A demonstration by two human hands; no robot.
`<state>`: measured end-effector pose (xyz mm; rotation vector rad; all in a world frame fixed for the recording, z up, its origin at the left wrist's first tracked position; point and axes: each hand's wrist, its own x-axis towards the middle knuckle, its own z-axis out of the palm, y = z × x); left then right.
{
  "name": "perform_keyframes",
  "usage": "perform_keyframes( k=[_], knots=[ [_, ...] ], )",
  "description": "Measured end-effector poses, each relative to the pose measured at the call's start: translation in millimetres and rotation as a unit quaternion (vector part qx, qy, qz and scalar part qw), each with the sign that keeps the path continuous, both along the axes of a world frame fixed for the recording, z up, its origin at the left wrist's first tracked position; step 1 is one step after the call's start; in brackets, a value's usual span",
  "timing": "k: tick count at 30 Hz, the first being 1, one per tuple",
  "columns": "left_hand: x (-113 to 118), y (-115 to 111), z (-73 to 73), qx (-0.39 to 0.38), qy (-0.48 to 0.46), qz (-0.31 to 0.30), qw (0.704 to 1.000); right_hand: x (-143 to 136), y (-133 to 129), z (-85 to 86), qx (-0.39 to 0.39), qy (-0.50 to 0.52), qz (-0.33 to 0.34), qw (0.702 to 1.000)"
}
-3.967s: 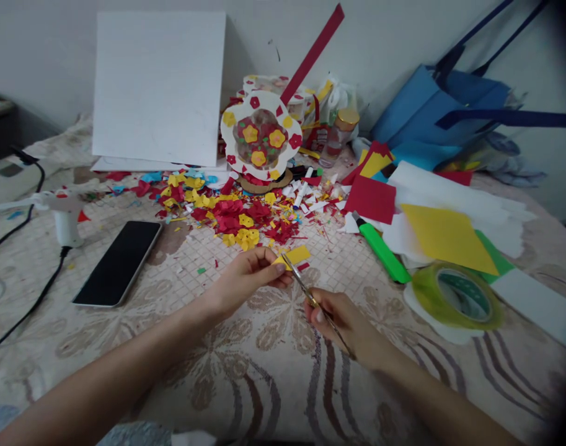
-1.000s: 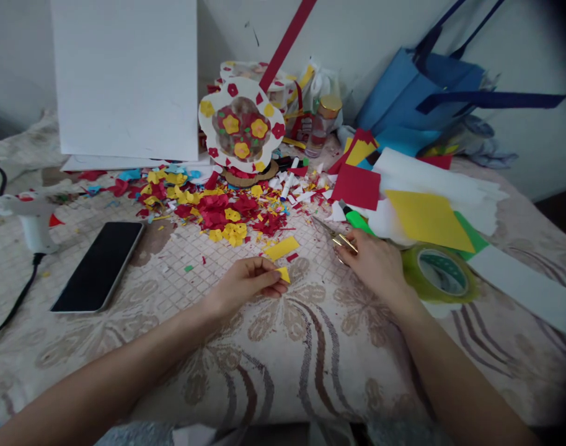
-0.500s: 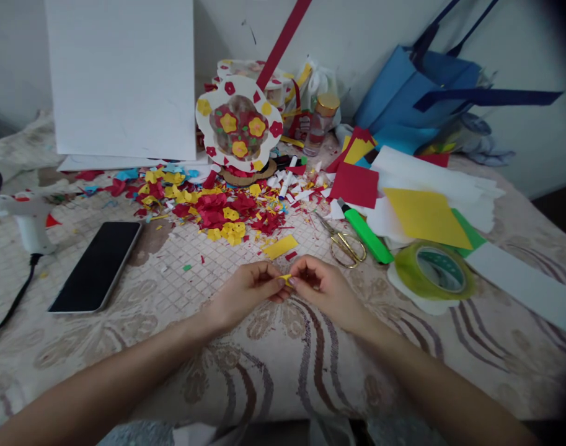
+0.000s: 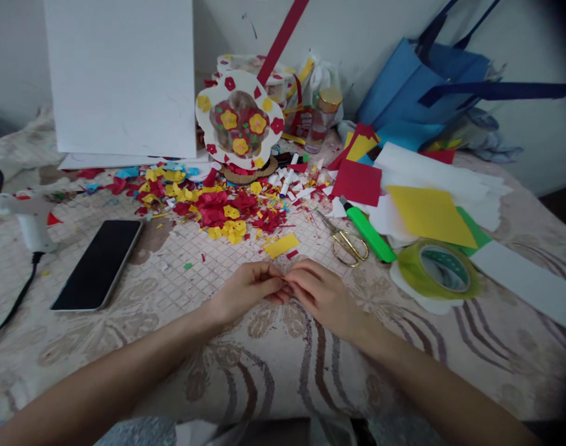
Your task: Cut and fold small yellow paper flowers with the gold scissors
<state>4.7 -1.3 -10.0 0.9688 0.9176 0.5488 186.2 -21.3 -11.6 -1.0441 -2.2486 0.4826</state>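
Observation:
My left hand [image 4: 255, 286] and my right hand [image 4: 317, 292] meet fingertip to fingertip above the patterned tablecloth [image 4: 287, 371]. Both are closed in a pinch, and whatever lies between the fingertips is hidden by them. Just beyond them lies a yellow paper strip [image 4: 281, 245] with a small red scrap beside it. Gold-handled scissors [image 4: 350, 248] rest to the right of the strip. Farther back is a pile of red and yellow paper flowers [image 4: 217, 210].
A flower-shaped decorated piece [image 4: 240, 124] stands at the back. On the left are a phone [image 4: 99, 263] and a glue gun [image 4: 29, 223]; on the right, a green cutter [image 4: 369, 232], a tape roll [image 4: 438, 269], coloured paper [image 4: 431, 214] and a blue bag [image 4: 417, 87].
My right hand's fingers have closed over the left fingertips. The small yellow paper piece that showed between them is now out of sight. The view has shifted slightly.

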Motion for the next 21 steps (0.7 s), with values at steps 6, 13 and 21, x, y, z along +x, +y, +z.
perform_keyframes(
  k=[6, 13, 21],
  knots=[
    [0, 3, 2.8, -0.038, -0.012, 0.019, 0.999, 4, 0, -4.0, 0.065, -0.049, 0.027, 0.996],
    [-2, 3, 3.2, 0.018, 0.017, -0.021, 0.999, 3, 3, 5.7, -0.159, 0.116, -0.027, 0.98],
    [0, -3, 3.0, 0.1, 0.061, -0.029, 0.993, 0, 4, 6.6, -0.314, 0.149, -0.054, 0.936]
  ],
)
